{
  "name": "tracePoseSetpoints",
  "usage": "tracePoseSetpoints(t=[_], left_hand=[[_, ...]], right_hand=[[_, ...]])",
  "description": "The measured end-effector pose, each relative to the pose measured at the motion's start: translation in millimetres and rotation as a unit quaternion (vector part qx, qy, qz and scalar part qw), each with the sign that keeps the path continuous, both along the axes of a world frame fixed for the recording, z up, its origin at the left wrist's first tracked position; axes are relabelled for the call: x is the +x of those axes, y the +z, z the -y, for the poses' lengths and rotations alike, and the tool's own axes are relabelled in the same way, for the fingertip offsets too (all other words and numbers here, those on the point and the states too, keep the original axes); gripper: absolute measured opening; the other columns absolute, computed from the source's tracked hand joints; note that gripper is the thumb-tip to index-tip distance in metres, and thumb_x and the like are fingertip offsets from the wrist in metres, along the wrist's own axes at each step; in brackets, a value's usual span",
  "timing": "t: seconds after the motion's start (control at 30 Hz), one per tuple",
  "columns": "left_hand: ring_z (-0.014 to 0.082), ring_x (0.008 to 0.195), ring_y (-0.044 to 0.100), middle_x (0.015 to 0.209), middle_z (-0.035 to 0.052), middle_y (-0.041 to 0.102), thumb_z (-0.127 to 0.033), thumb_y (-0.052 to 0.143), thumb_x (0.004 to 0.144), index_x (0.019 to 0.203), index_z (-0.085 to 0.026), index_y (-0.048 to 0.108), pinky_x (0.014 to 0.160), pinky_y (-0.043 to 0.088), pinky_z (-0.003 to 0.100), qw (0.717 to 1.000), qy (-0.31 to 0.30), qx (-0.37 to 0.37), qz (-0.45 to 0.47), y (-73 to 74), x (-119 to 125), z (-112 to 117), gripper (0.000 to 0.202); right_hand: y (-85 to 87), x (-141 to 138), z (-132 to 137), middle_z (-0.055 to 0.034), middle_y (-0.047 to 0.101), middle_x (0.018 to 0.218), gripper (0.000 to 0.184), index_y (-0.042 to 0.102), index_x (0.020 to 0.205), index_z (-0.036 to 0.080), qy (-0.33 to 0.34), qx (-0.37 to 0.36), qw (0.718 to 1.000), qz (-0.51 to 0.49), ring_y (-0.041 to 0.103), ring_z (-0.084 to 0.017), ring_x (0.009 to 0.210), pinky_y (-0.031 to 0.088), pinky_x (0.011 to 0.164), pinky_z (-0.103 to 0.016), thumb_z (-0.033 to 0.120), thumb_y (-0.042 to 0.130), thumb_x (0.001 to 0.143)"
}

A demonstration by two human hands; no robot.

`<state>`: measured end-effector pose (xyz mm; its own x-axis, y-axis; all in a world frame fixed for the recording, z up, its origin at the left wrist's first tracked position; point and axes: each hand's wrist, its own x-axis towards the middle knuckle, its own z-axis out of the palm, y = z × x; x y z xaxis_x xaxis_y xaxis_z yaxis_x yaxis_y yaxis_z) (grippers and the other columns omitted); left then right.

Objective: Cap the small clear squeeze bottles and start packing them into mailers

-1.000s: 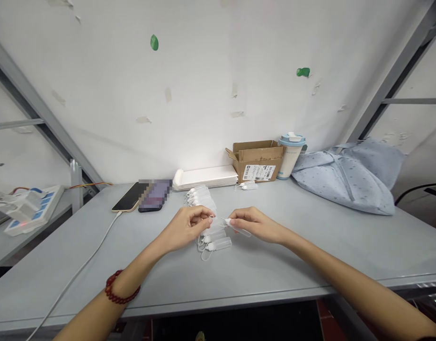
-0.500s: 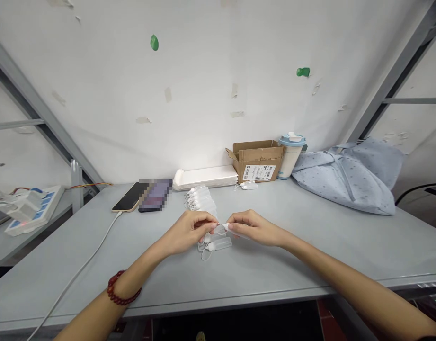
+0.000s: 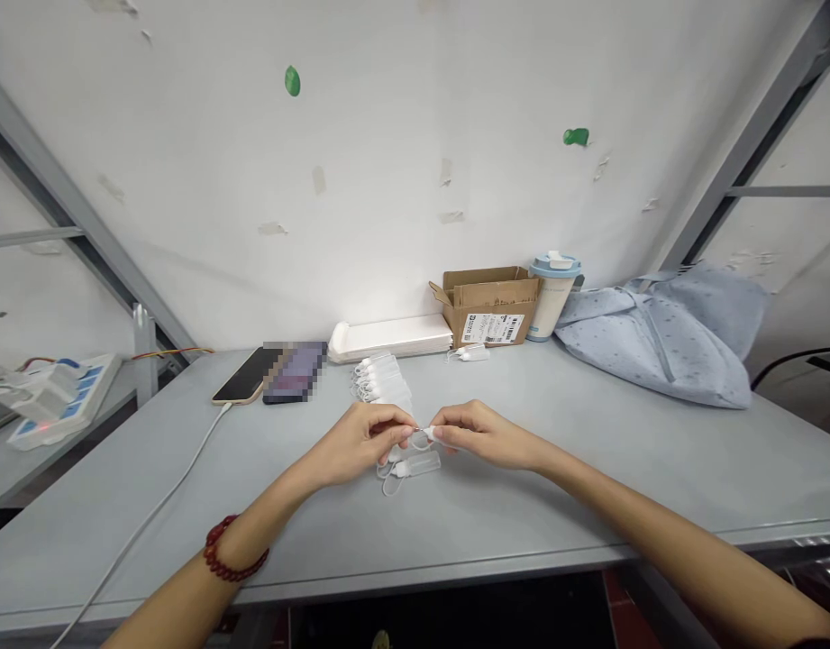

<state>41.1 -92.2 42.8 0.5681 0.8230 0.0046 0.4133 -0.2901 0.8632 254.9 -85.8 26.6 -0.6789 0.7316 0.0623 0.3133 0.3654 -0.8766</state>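
Note:
My right hand (image 3: pixel 483 434) is closed on a small white-topped bottle (image 3: pixel 429 434), mostly hidden by the fingers. From its white top a thin tip points toward my left hand (image 3: pixel 360 442). The left thumb and forefinger are pinched together at that tip; what lies between them is too small to make out. A thin white cord hangs between the hands. Just below, on the table, lies a clear bottle (image 3: pixel 418 465) with a white top and a cord loop. Behind the hands several similar bottles (image 3: pixel 380 377) lie in a row, partly covered by my left hand.
At the back are white flat packets (image 3: pixel 391 336), an open cardboard box (image 3: pixel 492 308) and a lidded cup (image 3: pixel 551 302). One more small bottle (image 3: pixel 473 354) lies before the box. Two phones, one a black phone (image 3: pixel 242 374) on a white cable (image 3: pixel 164 500), lie left; pale-blue fabric (image 3: pixel 658 342) right.
Almost nothing differs. Both hands keep their pinch, with only a very slight shift of the right fingers toward the left hand.

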Motion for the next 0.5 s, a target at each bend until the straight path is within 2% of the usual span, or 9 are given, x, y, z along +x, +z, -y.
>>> tracePoseSetpoints(t=[0.5], left_hand=[[0.0077,0.051,0.048,0.061,0.0004,0.062,-0.019,0.047,0.081,0.073,-0.012,0.067,0.048,0.034,0.017,0.995,-0.004,0.071,-0.069,-7.5,5.4,5.9,0.022]], right_hand=[[-9.7,-4.8,3.3,0.0037,0.041,0.060,0.031,0.061,0.081,0.012,0.005,0.067,0.997,0.046,0.035,-0.008,0.056,0.029,0.052,-0.020,0.034,0.040,0.089]])
